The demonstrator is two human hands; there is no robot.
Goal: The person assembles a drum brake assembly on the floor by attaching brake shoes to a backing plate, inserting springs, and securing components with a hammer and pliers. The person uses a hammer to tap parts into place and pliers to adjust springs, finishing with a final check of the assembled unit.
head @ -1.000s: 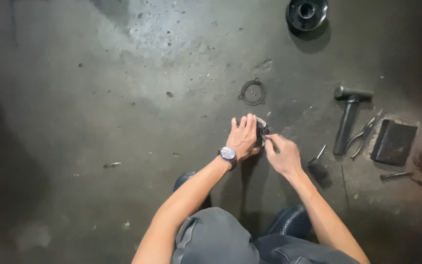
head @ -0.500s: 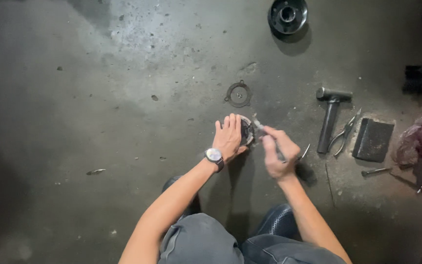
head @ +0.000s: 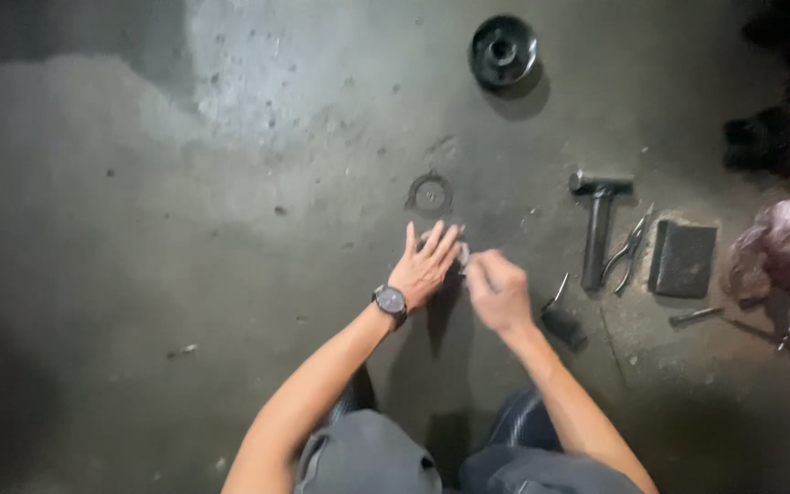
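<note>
A person crouches over a concrete floor (head: 139,274), left hand (head: 424,265) spread flat, seemingly steadying a small metal part (head: 462,255) that the right hand (head: 497,291) pinches; its grip is blurred. Right of the part lie a hammer (head: 598,224), pliers (head: 626,249) and a dark block (head: 682,259). Beyond it, a ring (head: 430,194) and a pulley (head: 503,50).

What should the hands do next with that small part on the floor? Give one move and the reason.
Probably keep the left hand pressed flat on the small metal part and let the right hand work at its edge. The left fingers are spread over the part, which is mostly hidden, and the right hand is closed right beside it; whether it holds a tool is too blurred to tell. The hammer and pliers lie untouched to the right.
</note>
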